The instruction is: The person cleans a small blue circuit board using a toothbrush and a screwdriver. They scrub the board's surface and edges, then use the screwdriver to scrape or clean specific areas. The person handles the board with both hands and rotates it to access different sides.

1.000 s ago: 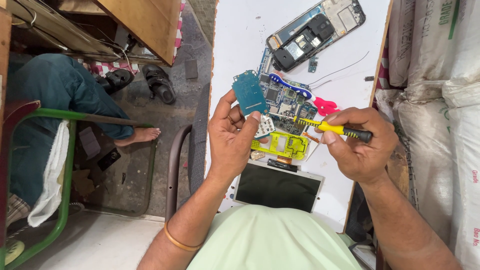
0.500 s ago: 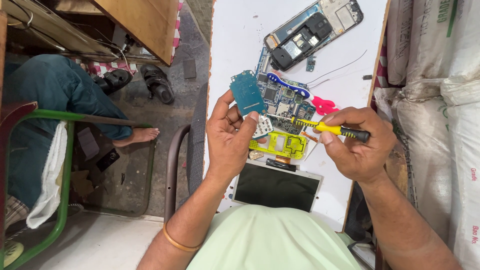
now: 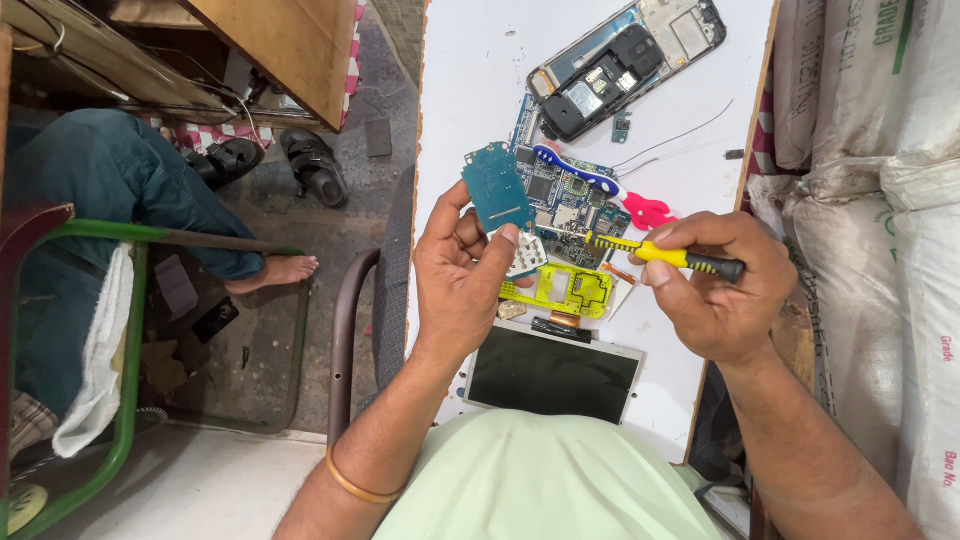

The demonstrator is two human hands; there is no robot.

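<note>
Head view, hands: left hand (image 3: 462, 285) raised over the white tabletop (image 3: 470, 90), fingers curled, pinching a small teal circuit board (image 3: 497, 188) between thumb and fingertips; board stands nearly upright, tilted toward the far side.
Left hand, second item: a small pale keypad-like piece (image 3: 526, 255) sits against the fingertips just under the teal board; cannot tell whether it is gripped or only touched.
Right hand: right hand (image 3: 722, 285) closed in a fist-like grip around a yellow screwdriver with a black handle end (image 3: 665, 254); shaft points left, tip ends beside the pale piece.
Between the hands: a yellow-green plastic frame with cut-outs (image 3: 562, 290) lies flat on the table, just below the screwdriver tip.
Near edge: a dark rectangular display panel in a silver frame (image 3: 553, 372) lies flat, close to the person's pale green shirt (image 3: 550, 480).
Beyond the hands: a larger blue circuit board with chips (image 3: 560, 195); across it a toothbrush with blue and white handle and pink end (image 3: 600, 185).
Far end: an opened black phone chassis (image 3: 625, 60), lying diagonally; thin wires (image 3: 680, 130) to its near right.
Right of table: stacked white woven sacks (image 3: 880, 150).
Left of table, floor: another person's bare foot (image 3: 275, 272) and blue trouser leg (image 3: 110, 190); pair of dark sandals (image 3: 275, 160); green metal chair frame (image 3: 130, 330).
</note>
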